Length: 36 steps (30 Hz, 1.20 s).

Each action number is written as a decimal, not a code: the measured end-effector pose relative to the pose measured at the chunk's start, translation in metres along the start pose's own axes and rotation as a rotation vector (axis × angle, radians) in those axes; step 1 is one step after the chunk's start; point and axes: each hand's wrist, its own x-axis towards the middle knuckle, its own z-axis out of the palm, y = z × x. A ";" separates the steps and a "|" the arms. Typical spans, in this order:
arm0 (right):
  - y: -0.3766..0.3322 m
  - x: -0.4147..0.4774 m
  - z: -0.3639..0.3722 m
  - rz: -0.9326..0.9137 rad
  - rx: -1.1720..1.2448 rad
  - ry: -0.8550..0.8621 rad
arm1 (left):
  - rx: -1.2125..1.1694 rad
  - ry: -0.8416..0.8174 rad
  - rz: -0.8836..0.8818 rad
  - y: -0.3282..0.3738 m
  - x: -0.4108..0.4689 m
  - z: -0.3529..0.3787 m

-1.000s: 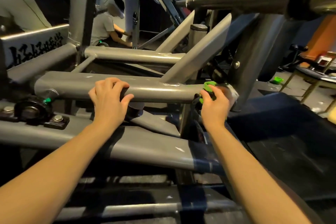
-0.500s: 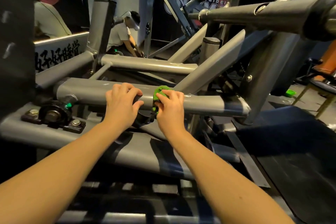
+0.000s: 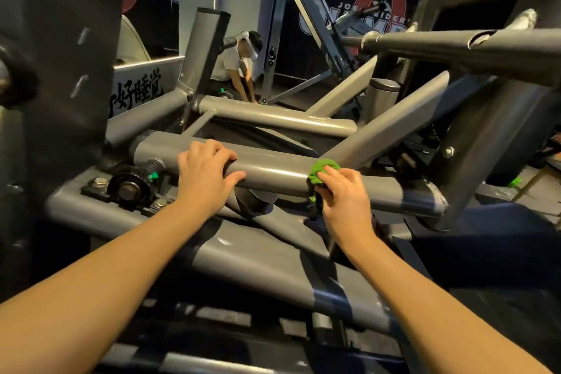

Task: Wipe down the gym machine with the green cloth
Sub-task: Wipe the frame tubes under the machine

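The gym machine is a frame of thick grey steel tubes; one horizontal tube point(image 3: 273, 174) runs across the middle of the view. My right hand point(image 3: 344, 196) grips the bunched green cloth point(image 3: 321, 171) and presses it against this tube, just below where a diagonal tube joins. My left hand point(image 3: 206, 174) rests on the same tube further left, fingers curled over its top and thumb along the front. Part of the cloth hangs down behind my right palm.
A lower grey tube point(image 3: 243, 255) crosses under my forearms. A black bearing block with bolts point(image 3: 127, 188) sits left of my left hand. A thick bar point(image 3: 485, 48) juts overhead at right. Another person point(image 3: 239, 67) crouches behind the machine.
My right hand slid the cloth left along the tube up to my left hand, then back right toward the diagonal joint. My left hand kept its place on the tube. The camera moved closer.
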 end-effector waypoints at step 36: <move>-0.078 0.097 0.031 -0.038 -0.094 -0.519 | 0.226 -0.287 -0.109 -0.033 0.036 -0.044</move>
